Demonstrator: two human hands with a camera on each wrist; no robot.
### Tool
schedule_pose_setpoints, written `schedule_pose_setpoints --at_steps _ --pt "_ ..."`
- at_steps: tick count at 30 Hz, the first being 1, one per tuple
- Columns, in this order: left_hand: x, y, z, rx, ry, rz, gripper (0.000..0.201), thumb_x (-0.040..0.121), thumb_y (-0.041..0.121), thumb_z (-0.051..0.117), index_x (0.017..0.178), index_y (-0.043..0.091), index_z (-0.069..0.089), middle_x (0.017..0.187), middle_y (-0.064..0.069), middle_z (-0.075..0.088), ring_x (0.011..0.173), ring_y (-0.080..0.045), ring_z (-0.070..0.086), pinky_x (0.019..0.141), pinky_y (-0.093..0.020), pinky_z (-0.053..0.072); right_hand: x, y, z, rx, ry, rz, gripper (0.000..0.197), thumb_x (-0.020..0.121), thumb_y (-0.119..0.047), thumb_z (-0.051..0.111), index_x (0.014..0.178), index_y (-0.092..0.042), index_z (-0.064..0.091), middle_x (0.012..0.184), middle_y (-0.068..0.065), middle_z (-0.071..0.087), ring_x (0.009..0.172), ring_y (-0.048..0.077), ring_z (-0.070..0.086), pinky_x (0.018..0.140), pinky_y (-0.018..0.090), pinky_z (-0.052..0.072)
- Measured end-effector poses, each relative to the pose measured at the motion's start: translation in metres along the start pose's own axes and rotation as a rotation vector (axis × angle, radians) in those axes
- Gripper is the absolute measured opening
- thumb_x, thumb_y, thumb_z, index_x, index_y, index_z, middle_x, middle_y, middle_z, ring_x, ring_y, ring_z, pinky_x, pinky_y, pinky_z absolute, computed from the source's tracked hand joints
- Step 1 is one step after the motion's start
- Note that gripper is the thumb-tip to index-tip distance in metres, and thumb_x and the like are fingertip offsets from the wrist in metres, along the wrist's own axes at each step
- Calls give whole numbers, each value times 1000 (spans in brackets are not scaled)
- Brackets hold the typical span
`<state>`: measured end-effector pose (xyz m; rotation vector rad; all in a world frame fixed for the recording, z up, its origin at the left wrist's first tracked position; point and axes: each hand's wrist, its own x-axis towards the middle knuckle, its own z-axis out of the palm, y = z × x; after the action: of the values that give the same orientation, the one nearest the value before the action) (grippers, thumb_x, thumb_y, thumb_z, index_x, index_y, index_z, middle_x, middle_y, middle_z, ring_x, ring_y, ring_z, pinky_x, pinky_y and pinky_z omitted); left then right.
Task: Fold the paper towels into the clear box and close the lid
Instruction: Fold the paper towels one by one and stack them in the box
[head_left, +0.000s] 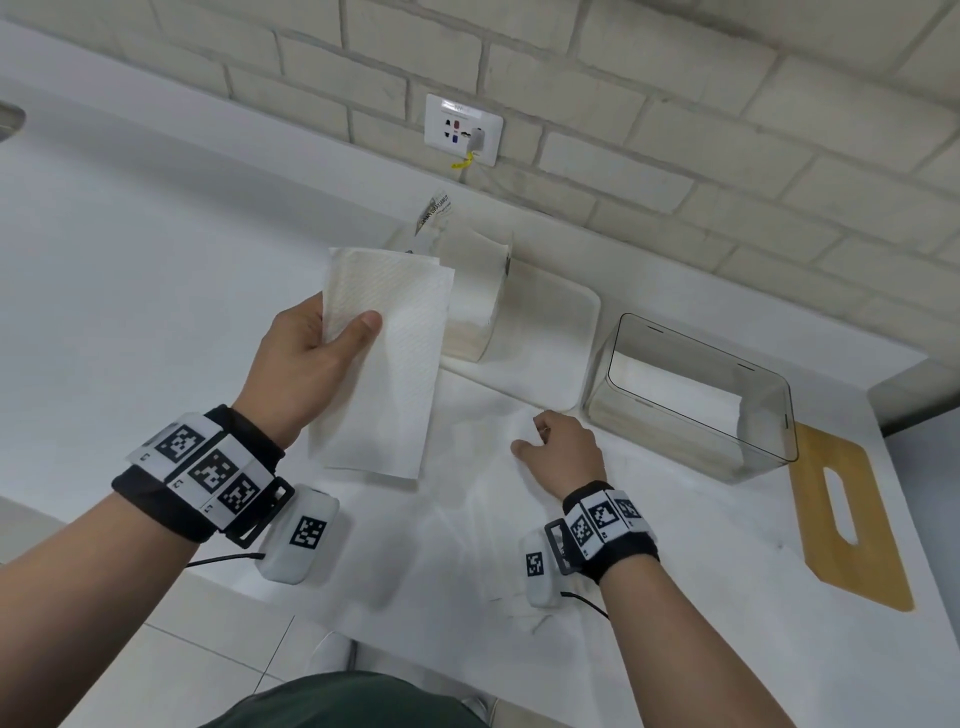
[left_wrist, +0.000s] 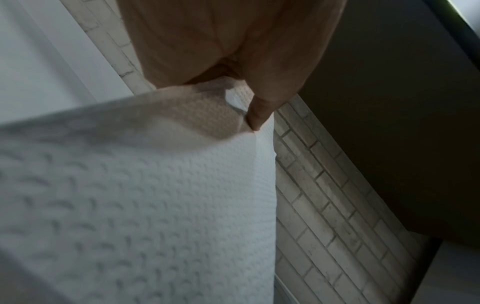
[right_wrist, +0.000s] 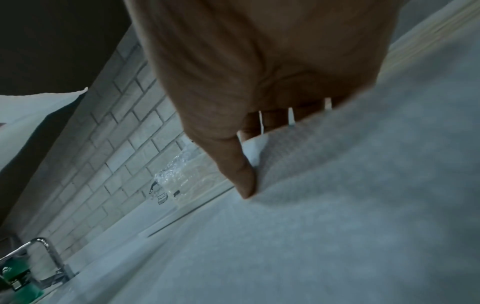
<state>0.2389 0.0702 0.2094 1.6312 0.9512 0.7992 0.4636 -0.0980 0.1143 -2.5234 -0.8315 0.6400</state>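
My left hand (head_left: 332, 338) holds a folded white paper towel (head_left: 384, 374) up above the counter, thumb on its front and fingers behind; the left wrist view shows the thumb (left_wrist: 257, 117) pinching that embossed towel (left_wrist: 155, 195). My right hand (head_left: 540, 439) rests low on a flat paper towel sheet (head_left: 467, 499) spread on the counter and pinches its far edge. The right wrist view shows the thumb (right_wrist: 244, 181) in front of the lifted sheet (right_wrist: 337, 195) with the fingers behind it. The clear box (head_left: 696, 395) stands open to the right, white layers lying in its bottom.
A paper towel roll (head_left: 475, 296) lies on a white tray (head_left: 566, 332) by the brick wall, a plastic wrapper (head_left: 434, 210) behind it. A wooden lid with a slot (head_left: 852, 525) lies right of the box at the counter's end. A wall socket (head_left: 464, 130) is above. A faucet (right_wrist: 44, 253) stands far left.
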Motion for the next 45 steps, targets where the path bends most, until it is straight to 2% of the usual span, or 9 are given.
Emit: schedule_pose_setpoints --at_steps 2,5,10,14,21,29,32,36,45 --pt "1 -1 0 -6 -2 -2 11 100 32 65 91 28 70 83 21 76 75 3 70 75 -31 55 -2 -1 2 4 28 -36 7 85 -24 67 89 -25 62 82 -12 59 86 20 62 72 29 44" --pt "2 -2 0 3 -4 0 11 101 32 65 91 30 69 82 24 75 73 6 69 73 -28 53 -6 -7 -2 45 18 -125 23 80 -9 61 95 -26 65 91 -12 65 91 17 62 76 28 46" --pt "3 -3 1 29 -3 -2 15 101 33 64 87 29 68 78 26 74 70 8 67 68 -25 49 -8 -19 -10 -64 -186 -197 37 76 -20 60 107 -39 55 104 -8 62 94 21 60 87 37 52" --pt "2 -4 1 23 1 -2 14 101 33 64 88 30 68 80 25 74 71 7 68 69 -25 50 -1 -28 -17 -284 -231 -257 28 76 -16 55 100 -29 61 108 -6 62 96 23 59 85 38 53" --pt "1 -9 -1 3 6 -26 11 101 34 64 91 31 69 84 23 76 74 4 70 71 -27 51 14 -38 -11 -492 -366 -356 59 85 -32 60 142 -41 47 146 -10 51 133 22 48 103 42 46" --pt "1 -14 -5 47 45 -49 16 100 34 65 88 25 68 85 8 75 69 3 66 77 -36 54 20 -33 -8 -470 -262 -483 30 85 -32 70 114 -29 62 124 -11 48 115 16 45 88 39 49" --pt "1 -12 -3 52 40 -55 16 101 34 65 91 21 69 92 3 76 79 -9 70 81 -39 56 19 -30 -10 -457 -228 -534 28 86 -26 70 111 -28 60 122 -11 54 112 18 50 91 40 47" --pt "2 -11 -1 55 30 -47 15 100 33 65 87 26 68 88 8 75 78 -9 69 79 -37 54 16 -22 -11 -390 -179 -561 35 86 -18 68 117 -31 60 109 -13 59 105 15 56 94 41 44" --pt "4 -12 8 79 -21 -28 13 101 33 63 89 30 68 86 14 74 77 -4 68 72 -29 52 1 -9 -41 -141 -118 -608 12 89 -18 69 93 -29 67 95 -16 70 96 9 67 85 31 52"
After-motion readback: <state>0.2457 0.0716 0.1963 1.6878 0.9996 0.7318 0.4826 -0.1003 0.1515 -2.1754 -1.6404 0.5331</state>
